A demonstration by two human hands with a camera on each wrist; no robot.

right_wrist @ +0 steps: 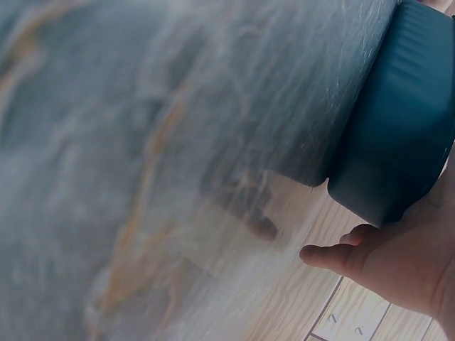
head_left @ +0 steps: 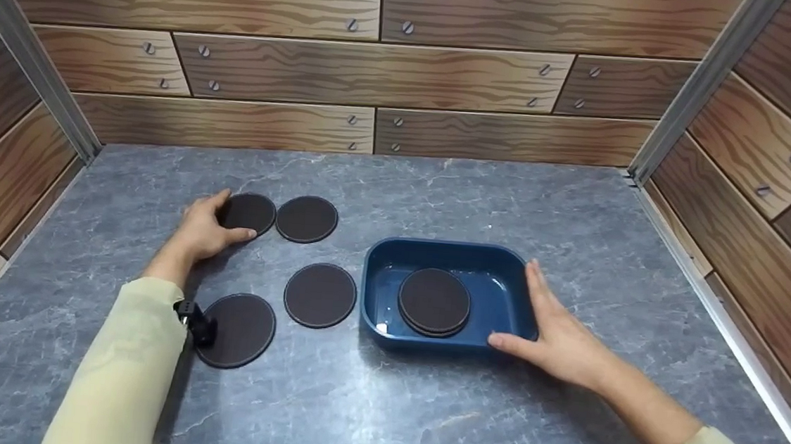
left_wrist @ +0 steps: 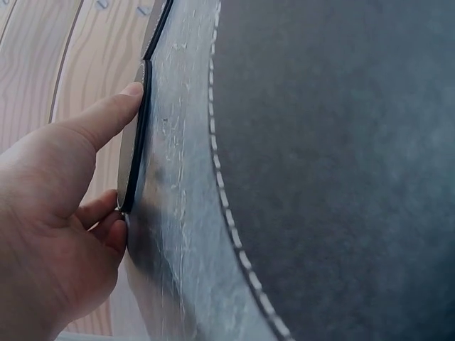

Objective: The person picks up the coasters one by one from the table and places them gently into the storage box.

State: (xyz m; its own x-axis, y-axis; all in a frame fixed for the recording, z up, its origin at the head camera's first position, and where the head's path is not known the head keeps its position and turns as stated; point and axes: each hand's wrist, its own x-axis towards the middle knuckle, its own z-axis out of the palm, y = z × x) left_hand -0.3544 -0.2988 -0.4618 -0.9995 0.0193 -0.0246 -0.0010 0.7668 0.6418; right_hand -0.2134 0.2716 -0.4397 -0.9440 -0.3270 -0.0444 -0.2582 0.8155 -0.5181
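Note:
My left hand [head_left: 205,225] holds a round black coaster [head_left: 251,212] at the far left of the table. In the left wrist view, the thumb lies on one edge of this coaster [left_wrist: 134,153], and the curled fingers are at the other. A second coaster [head_left: 307,219] lies close beside it on the right. My right hand [head_left: 559,337] spans the right end of a blue rectangular bin [head_left: 383,249], thumb by the front rim and straight fingers along the end wall. Inside the bin sits a small stack of coasters [head_left: 434,300].
Another coaster [head_left: 320,295] lies just left of the bin. Nearer me, one more coaster [head_left: 239,330] lies partly below the left wrist's black camera [head_left: 195,323]. Wood-patterned walls [head_left: 372,72] enclose the grey marbled table [head_left: 408,420] at the back and sides.

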